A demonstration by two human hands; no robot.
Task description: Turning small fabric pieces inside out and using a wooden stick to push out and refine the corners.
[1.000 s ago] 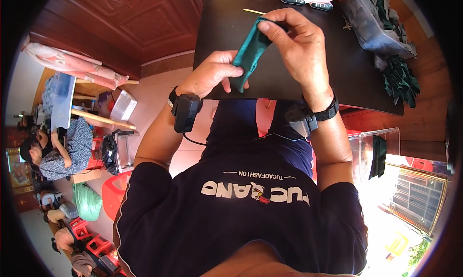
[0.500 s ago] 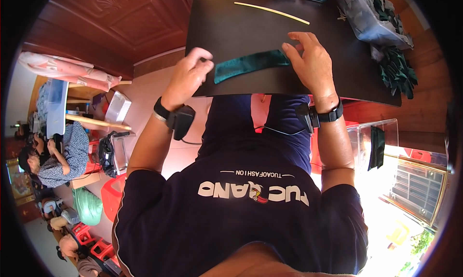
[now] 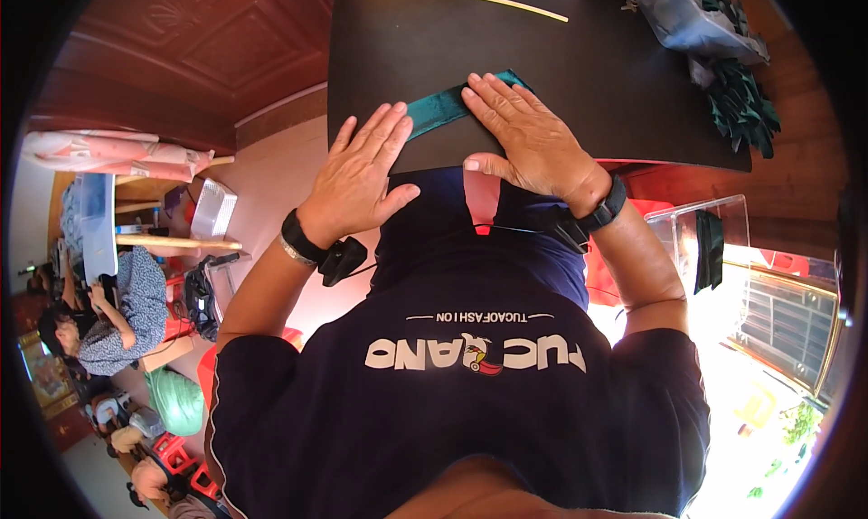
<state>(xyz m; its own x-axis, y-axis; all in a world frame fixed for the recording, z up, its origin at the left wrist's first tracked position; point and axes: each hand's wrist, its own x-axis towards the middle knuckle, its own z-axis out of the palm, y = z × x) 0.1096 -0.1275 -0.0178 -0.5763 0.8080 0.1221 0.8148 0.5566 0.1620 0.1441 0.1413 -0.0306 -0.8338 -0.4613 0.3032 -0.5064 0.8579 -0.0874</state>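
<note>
A dark green strip of shiny cloth (image 3: 436,110) lies slantwise on the black table (image 3: 597,94), close to its near edge. My left hand (image 3: 360,168) rests flat over the strip's left end, fingers stretched out and thumb apart. Across its right part lies my right hand (image 3: 524,132), palm down, with the fingers extended and the thumb spread toward the table edge. Both hands cover portions of the cloth, so its left end is hidden. Beyond them on the table is a thin pale yellow strip (image 3: 493,5), touched by neither hand.
At the table's right side stands a clear plastic bin (image 3: 692,17) of dark green cloth pieces, with a bunch of green cloth (image 3: 743,108) hanging beside it. A clear plastic box (image 3: 723,221) is lower right. Another person (image 3: 117,311) sits at the far left.
Both hands have come down flat onto the green cloth strip, the right moving leftward over it. Previously they hovered at its two ends with fingers curled. The view has shifted slightly.
</note>
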